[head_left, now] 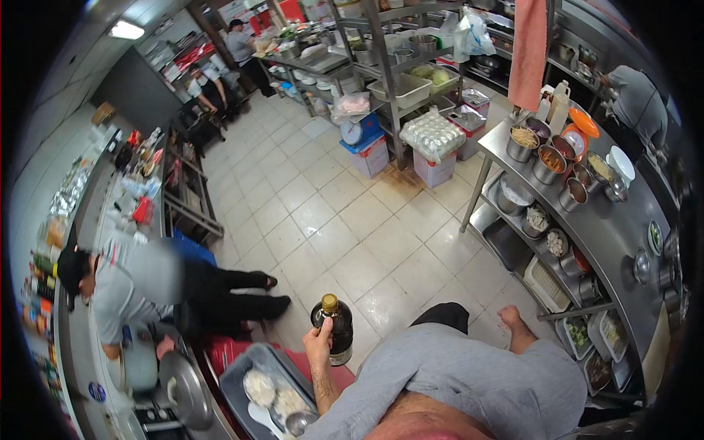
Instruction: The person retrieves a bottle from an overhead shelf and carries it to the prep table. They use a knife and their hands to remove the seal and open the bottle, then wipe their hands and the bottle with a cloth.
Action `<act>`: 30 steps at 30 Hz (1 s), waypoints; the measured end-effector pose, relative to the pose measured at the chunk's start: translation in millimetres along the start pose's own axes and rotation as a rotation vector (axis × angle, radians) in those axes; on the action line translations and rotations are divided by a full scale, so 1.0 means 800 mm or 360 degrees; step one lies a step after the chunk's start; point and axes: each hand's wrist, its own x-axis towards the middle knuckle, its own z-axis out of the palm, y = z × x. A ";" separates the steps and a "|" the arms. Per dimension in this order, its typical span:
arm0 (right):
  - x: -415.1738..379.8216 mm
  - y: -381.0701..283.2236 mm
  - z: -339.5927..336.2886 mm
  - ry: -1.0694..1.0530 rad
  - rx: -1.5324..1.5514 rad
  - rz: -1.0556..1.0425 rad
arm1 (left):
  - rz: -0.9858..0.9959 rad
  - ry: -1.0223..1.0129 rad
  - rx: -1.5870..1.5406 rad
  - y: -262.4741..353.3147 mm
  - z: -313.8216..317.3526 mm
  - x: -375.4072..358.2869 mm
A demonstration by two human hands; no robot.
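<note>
My left hand (318, 343) is closed on a large dark bottle (340, 350) with a gold cap and a pale label, gripping it by its handle and holding it upright over the floor. Just below that hand is a grey tub (242, 367) with mounds of white food, a white scoop (264, 418) and a metal ladle or bowl (299, 423). My right hand (509, 317) hangs low beside my body, fingers loosely curled, and nothing shows in it. It is nearest to the steel table (623, 227) on the right.
A co-worker (139, 279) leans over a pot (137, 367) at the left counter, beside a large lid (187, 389). Sauce pots (550, 163) line the right table. Egg trays (433, 136) and a scale (359, 130) stand by the rack (389, 73). Other people work farther off.
</note>
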 end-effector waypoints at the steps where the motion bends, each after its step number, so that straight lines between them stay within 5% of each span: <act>1: 0.008 -0.008 0.001 0.0078 0.0144 0.0072 | 0.0013 0.0000 -0.0009 0.012 0.010 0.030; 8: 0.115 -0.157 0.031 -0.0099 0.0243 0.0144 | -0.0014 0.0021 -0.0029 0.080 0.103 0.217; 10: 0.153 -0.226 0.014 -0.0222 0.0127 -0.0011 | -0.0012 0.0027 -0.0003 0.112 0.128 0.251; 12: 0.211 -0.291 0.008 0.0001 0.0181 -0.0361 | 0.0036 -0.0038 -0.0185 0.142 0.156 0.292; 14: 0.277 -0.360 -0.007 0.0258 -0.0454 -0.0874 | 0.0040 -0.0035 -0.0180 0.165 0.191 0.334; 18: 0.259 -0.550 -0.062 0.0419 0.0343 -0.0908 | -0.0001 -0.0217 -0.0064 0.202 0.268 0.426; 20: 0.252 -0.615 -0.083 0.0433 0.0355 -0.0915 | -0.0054 -0.0312 0.0038 0.213 0.308 0.484; 30: 0.249 -0.663 -0.090 0.0466 0.0406 -0.0502 | 0.0088 -0.1037 0.0458 0.336 0.557 0.664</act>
